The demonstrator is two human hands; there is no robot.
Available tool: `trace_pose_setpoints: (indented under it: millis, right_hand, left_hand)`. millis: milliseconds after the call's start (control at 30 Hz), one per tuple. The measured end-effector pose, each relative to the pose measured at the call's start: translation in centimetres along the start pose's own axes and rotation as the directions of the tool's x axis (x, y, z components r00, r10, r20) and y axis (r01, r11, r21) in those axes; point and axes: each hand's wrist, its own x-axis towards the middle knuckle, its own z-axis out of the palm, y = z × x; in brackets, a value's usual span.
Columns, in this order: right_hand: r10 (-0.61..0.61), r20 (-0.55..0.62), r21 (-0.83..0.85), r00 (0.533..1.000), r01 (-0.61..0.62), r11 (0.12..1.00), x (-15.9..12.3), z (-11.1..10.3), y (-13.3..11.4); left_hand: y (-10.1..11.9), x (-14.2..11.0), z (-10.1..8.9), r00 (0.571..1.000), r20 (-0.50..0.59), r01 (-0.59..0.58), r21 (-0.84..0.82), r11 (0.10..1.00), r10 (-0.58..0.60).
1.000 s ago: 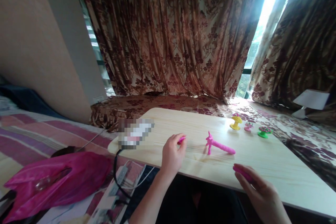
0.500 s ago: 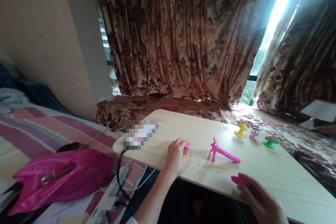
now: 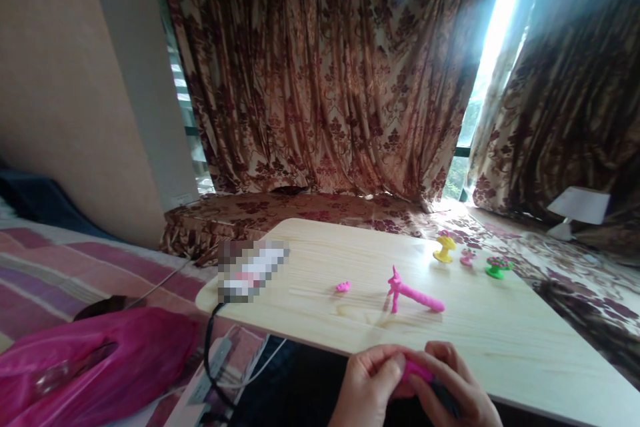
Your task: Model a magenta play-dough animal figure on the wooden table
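Observation:
Both hands meet at the table's near edge. Between them is a lump of pink modelling clay (image 3: 417, 372), partly covered by fingers. My left hand (image 3: 375, 373) pinches its left end with thumb and forefinger. My right hand (image 3: 453, 380) is closed on its other end. Beyond them on the table lies a pink clay figure (image 3: 417, 297), a long rolled body with short legs and pointed tips at its left end. A small pink clay piece (image 3: 343, 287) rests by itself to the left of the figure.
On the pale wooden table (image 3: 310, 247), a yellow clay mushroom shape (image 3: 444, 248), a small pink one (image 3: 468, 256) and a green one (image 3: 498, 267) stand at the back right. A blurred-out object (image 3: 253, 271) with a black cable lies left. A pink plastic bag (image 3: 120, 360) is on the bed.
My left hand has let go of the small pink piece, leaving it on the table, and moved right to the clay in my right hand. My right hand has shifted left. The view has tilted slightly.

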Motion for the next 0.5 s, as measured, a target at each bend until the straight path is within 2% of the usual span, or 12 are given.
trace_pose_setpoints:
  millis: [67, 133, 167, 233, 267, 300, 333, 367, 433, 500]
  right_hand:
    - [-0.002, 0.012, 0.013, 1.000, 0.002, 1.000, -0.2, 0.2, 0.0]
    - [0.037, -0.019, 0.060, 0.999, -0.035, 0.998, -0.4, 0.5, -0.1]
    - [0.067, -0.042, 0.083, 0.997, -0.063, 0.995, -0.4, 0.6, -0.2]
    - [0.124, -0.068, 0.106, 0.990, -0.116, 0.988, -0.4, 0.5, -0.5]
    - [0.151, -0.075, 0.102, 0.986, -0.143, 0.984, -0.3, 0.3, -0.5]
    - [0.174, -0.080, 0.091, 0.981, -0.167, 0.982, -0.3, 0.1, -0.6]
    - [0.197, -0.090, 0.078, 0.976, -0.190, 0.979, -0.3, 0.0, -0.5]
    - [0.219, -0.099, 0.072, 0.971, -0.212, 0.975, -0.4, -0.1, -0.5]
    - [0.261, -0.118, 0.095, 0.958, -0.250, 0.963, -0.6, -0.1, -0.3]
    - [0.296, -0.135, 0.140, 0.946, -0.278, 0.950, -1.0, 0.2, 0.0]
  left_hand:
    - [-0.5, 0.4, -0.3, 0.998, -0.044, 0.039, -0.121, 0.992, -0.044]
    - [-0.6, 0.2, -0.3, 0.996, -0.068, 0.048, -0.124, 0.991, -0.057]
    - [-0.3, -0.1, -0.3, 0.997, -0.061, 0.036, -0.058, 0.998, -0.040]
    - [0.9, -0.4, -0.4, 0.997, -0.023, -0.064, 0.215, 0.975, 0.070]
    - [1.9, -0.3, -0.6, 0.987, 0.001, -0.147, 0.398, 0.905, 0.160]
    - [3.0, 0.1, -1.1, 0.961, 0.026, -0.239, 0.575, 0.783, 0.275]
    - [4.1, 0.8, -1.8, 0.902, 0.045, -0.321, 0.735, 0.597, 0.429]
    - [5.3, 1.8, -2.7, 0.831, 0.047, -0.324, 0.851, 0.414, 0.555]
    - [7.3, 4.3, -4.7, 0.798, 0.010, -0.277, 0.894, 0.352, 0.603]
    - [8.4, 6.8, -6.4, 0.803, -0.001, -0.245, 0.911, 0.331, 0.596]
